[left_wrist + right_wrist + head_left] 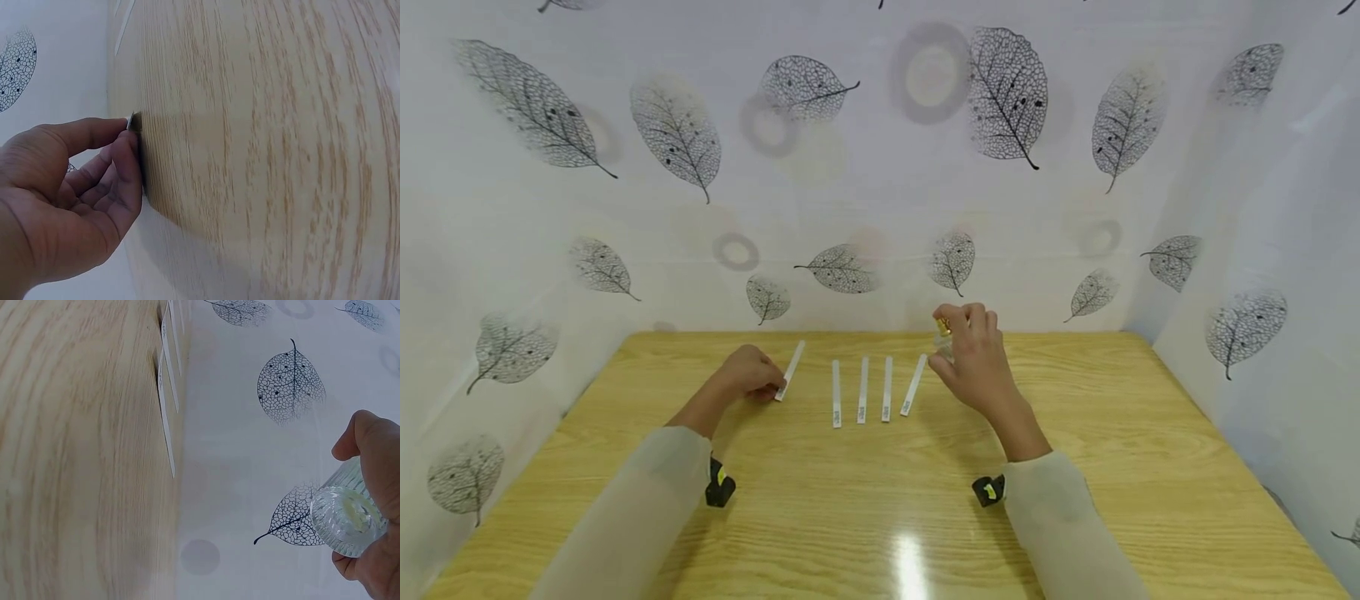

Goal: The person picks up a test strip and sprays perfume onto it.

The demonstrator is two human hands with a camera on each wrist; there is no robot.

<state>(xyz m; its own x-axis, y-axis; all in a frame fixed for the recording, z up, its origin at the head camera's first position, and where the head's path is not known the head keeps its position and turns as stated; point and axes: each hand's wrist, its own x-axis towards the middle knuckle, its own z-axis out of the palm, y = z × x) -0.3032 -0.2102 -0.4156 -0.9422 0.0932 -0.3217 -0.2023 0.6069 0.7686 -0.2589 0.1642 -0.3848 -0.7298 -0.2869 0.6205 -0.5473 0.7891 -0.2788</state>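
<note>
On table (1075, 467) — five paper strips (862, 390); left hand (752, 372) pinches one, right hand (972, 360) grips one glass bottle (349, 520).

Both arms reach forward toward twelve o'clock in pale, translucent sleeves, each wrist carrying a small black strap with a yellow-green mark. The left hand (751, 372) lies low at about eleven o'clock, knuckles up, its thumb and bent forefinger pinching the near end of a thin white paper strip (790, 370). The right hand (970, 357) is raised at about one o'clock, wrist cocked upward, fingers curled in a grip round a small ribbed clear glass bottle with a gold cap (348, 514), thumb along one side.
</note>
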